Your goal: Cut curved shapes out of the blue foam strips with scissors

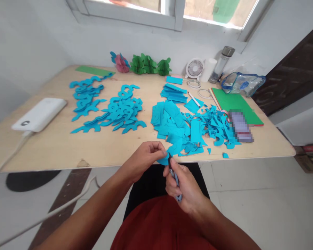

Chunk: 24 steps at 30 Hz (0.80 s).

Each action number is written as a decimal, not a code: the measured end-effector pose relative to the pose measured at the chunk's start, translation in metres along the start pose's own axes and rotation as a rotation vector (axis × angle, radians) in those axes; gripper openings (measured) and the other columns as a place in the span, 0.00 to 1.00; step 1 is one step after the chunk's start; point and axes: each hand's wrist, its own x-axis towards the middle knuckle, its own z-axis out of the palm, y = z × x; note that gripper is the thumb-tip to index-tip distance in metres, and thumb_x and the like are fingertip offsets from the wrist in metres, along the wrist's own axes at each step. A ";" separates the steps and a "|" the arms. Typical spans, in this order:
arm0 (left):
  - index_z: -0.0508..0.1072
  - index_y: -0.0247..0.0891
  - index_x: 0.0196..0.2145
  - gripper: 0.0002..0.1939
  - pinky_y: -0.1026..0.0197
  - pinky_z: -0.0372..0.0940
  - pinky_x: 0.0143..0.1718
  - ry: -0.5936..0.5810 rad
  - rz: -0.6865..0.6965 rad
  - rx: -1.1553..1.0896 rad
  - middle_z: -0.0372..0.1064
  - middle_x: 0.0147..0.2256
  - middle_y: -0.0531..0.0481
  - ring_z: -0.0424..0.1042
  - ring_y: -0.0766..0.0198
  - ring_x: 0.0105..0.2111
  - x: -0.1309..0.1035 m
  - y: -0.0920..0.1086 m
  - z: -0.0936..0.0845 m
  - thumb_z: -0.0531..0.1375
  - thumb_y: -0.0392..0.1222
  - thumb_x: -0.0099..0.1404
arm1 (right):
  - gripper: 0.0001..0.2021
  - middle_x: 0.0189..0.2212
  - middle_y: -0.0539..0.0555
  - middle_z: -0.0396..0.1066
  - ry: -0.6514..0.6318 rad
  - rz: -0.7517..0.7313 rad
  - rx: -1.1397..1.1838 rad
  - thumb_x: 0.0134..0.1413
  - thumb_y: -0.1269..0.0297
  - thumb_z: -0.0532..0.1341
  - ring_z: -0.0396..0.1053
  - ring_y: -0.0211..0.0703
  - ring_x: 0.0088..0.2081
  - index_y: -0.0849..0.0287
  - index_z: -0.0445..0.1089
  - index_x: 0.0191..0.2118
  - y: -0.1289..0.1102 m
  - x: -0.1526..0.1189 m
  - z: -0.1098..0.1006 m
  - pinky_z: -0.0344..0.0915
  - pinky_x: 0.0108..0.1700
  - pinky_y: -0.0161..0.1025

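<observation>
Just over the table's front edge, my left hand pinches a small piece of blue paper between thumb and fingers. My right hand is closed around a pair of scissors, whose dark blades meet the blue paper. Right beyond my hands lies a heap of blue paper sheets, with a pile of blue offcuts to its right. Cut blue wavy shapes lie in one pile left of the heap and in another farther left.
On the wooden table a white power bank with a cable lies at left. Green paper figures, a small fan and a bottle stand along the back. Green sheets and a clear pouch lie at right.
</observation>
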 end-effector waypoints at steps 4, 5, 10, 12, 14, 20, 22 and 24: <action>0.68 0.37 0.19 0.06 0.63 0.57 0.30 0.062 0.020 -0.087 0.64 0.20 0.55 0.61 0.67 0.25 -0.003 -0.008 0.005 0.60 0.37 0.51 | 0.19 0.10 0.41 0.54 0.008 -0.003 0.003 0.54 0.51 0.62 0.42 0.24 0.10 0.63 0.69 0.24 0.002 -0.001 0.001 0.35 0.14 0.29; 0.69 0.37 0.19 0.06 0.63 0.57 0.30 0.071 0.021 -0.106 0.64 0.20 0.55 0.61 0.67 0.25 -0.004 -0.009 0.006 0.60 0.37 0.51 | 0.19 0.10 0.41 0.54 0.006 -0.001 0.006 0.54 0.51 0.62 0.42 0.24 0.10 0.63 0.69 0.24 0.002 -0.001 0.001 0.35 0.14 0.29; 0.68 0.37 0.18 0.06 0.64 0.56 0.29 0.104 0.031 -0.155 0.63 0.20 0.56 0.60 0.67 0.24 -0.005 -0.012 0.009 0.60 0.36 0.51 | 0.19 0.10 0.41 0.54 -0.015 0.009 0.026 0.54 0.51 0.62 0.41 0.24 0.10 0.64 0.69 0.25 0.001 -0.002 0.002 0.36 0.15 0.29; 0.68 0.37 0.18 0.06 0.63 0.56 0.29 0.105 0.034 -0.146 0.63 0.19 0.56 0.60 0.67 0.23 -0.006 -0.011 0.009 0.60 0.36 0.51 | 0.19 0.10 0.41 0.55 -0.024 0.011 0.032 0.54 0.51 0.62 0.41 0.24 0.10 0.64 0.69 0.25 0.000 -0.002 0.002 0.36 0.15 0.29; 0.68 0.37 0.18 0.06 0.63 0.56 0.29 0.098 0.033 -0.130 0.63 0.19 0.55 0.60 0.67 0.23 -0.006 -0.009 0.009 0.60 0.37 0.50 | 0.19 0.10 0.41 0.55 -0.030 0.013 0.030 0.54 0.50 0.62 0.41 0.24 0.10 0.64 0.69 0.26 -0.001 -0.002 0.002 0.36 0.15 0.29; 0.68 0.37 0.18 0.06 0.63 0.58 0.29 0.080 0.033 -0.077 0.64 0.19 0.55 0.61 0.67 0.23 -0.006 -0.004 0.006 0.60 0.38 0.50 | 0.21 0.10 0.41 0.54 -0.032 0.011 -0.002 0.51 0.46 0.62 0.41 0.25 0.11 0.63 0.69 0.26 -0.002 -0.002 0.003 0.36 0.15 0.30; 0.67 0.37 0.18 0.07 0.63 0.58 0.29 0.078 0.026 -0.056 0.63 0.19 0.55 0.61 0.67 0.23 -0.006 -0.003 0.005 0.60 0.38 0.50 | 0.21 0.10 0.41 0.53 -0.032 0.013 -0.006 0.51 0.46 0.62 0.40 0.25 0.11 0.63 0.69 0.26 -0.002 -0.002 0.003 0.36 0.15 0.30; 0.67 0.37 0.18 0.07 0.63 0.58 0.29 0.073 0.022 -0.037 0.63 0.19 0.56 0.61 0.67 0.23 -0.007 -0.002 0.005 0.59 0.38 0.50 | 0.21 0.10 0.41 0.53 -0.033 0.012 -0.005 0.51 0.46 0.62 0.40 0.25 0.11 0.63 0.69 0.26 -0.001 -0.002 0.003 0.36 0.15 0.30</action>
